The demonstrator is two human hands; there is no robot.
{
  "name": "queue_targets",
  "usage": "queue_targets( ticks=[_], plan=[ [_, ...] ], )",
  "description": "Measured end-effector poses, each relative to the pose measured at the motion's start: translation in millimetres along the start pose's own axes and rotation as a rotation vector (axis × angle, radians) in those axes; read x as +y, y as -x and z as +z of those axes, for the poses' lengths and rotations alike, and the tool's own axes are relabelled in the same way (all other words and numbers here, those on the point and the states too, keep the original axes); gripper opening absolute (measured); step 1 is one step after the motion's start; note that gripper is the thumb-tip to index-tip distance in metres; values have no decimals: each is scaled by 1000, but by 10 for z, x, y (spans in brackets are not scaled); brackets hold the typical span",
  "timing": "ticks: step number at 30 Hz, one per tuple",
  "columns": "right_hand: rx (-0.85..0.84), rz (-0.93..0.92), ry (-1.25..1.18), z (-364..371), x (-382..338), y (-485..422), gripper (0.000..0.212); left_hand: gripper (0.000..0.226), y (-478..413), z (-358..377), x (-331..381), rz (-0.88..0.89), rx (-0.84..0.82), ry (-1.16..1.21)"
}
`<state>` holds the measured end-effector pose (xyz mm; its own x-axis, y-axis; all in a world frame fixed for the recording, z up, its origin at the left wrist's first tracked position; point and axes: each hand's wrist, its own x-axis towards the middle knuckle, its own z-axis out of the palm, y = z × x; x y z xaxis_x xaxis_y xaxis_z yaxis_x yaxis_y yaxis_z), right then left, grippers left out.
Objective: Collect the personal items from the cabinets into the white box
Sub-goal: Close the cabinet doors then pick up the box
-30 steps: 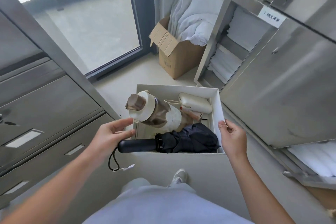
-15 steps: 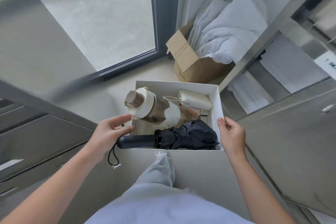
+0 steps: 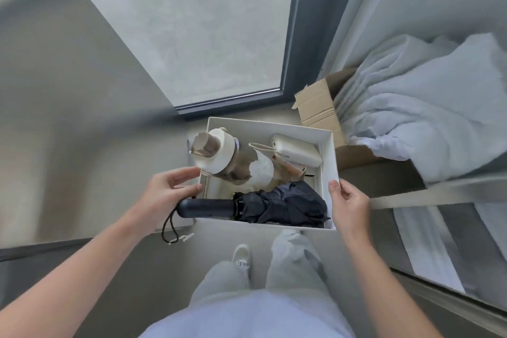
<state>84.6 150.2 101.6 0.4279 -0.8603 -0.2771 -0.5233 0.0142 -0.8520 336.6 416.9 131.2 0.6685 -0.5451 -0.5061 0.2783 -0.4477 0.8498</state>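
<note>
While carried off the floor, white box [image 3: 327, 162] gripped left hand [image 3: 164, 192] near-left edge, right hand [image 3: 349, 202] right wall; umbrella [image 3: 277, 204], bottle [image 3: 219, 153], probably cream case [image 3: 297, 149] inside.

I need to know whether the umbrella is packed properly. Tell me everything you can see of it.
The umbrella is a dark navy or black compact folding one, collapsed, its fabric loosely bunched and not strapped tight. It lies on its side along the near wall of the white box, canopy inside. Its smooth dark cylindrical handle sticks out past the box's left edge, and a black wrist loop with a small pale tag hangs from it. The left hand is right against the handle; whether it grips it is unclear. The right hand holds the box's right edge.
</note>
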Motion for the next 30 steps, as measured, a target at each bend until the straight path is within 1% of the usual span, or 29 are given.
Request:
queue_targets(
  ticks=[3, 6, 9, 11, 12, 14, 15, 18, 21, 25, 30],
  plan=[
    [-86, -27, 54, 210, 67, -610, 47, 35, -358, 74, -76, -41, 78, 29],
    [-117, -21, 73, 473, 144, -1126, 47, 35, -753, 127, -220, -86, 126, 55],
    [-152, 22, 107, 846, 318, -1521, 40, 32, -1169, 108, -470, -152, 170, 60],
    [-159, 40, 112, 1097, 512, -1734, 46, 32, -1488, 88, -698, -195, 187, 65],
    [-161, 44, 114, 1225, 641, -1833, 45, 32, -1648, 83, -829, -212, 187, 65],
    [-157, 63, 115, 1490, 960, -2022, 36, 34, -1968, 86, -1147, -227, 182, 62],
    [-154, 66, 116, 1631, 1151, -2126, 36, 35, -2147, 93, -1331, -225, 178, 58],
    [-173, 48, 158, 2059, 1766, -2400, 48, 39, -2647, 103, -1931, -239, 156, 56],
    [-192, 60, 188, 2475, 2349, -2635, 48, 40, -3099, 135, -2571, -279, 133, 54],
    [-176, 116, 216, 2973, 3177, -2940, 46, 34, -3727, 225, -3429, -337, 95, 77],
    [-161, 132, 206, 3467, 4077, -3210, 47, 36, -4455, 337, -4298, -396, 41, 70]
  ],
)
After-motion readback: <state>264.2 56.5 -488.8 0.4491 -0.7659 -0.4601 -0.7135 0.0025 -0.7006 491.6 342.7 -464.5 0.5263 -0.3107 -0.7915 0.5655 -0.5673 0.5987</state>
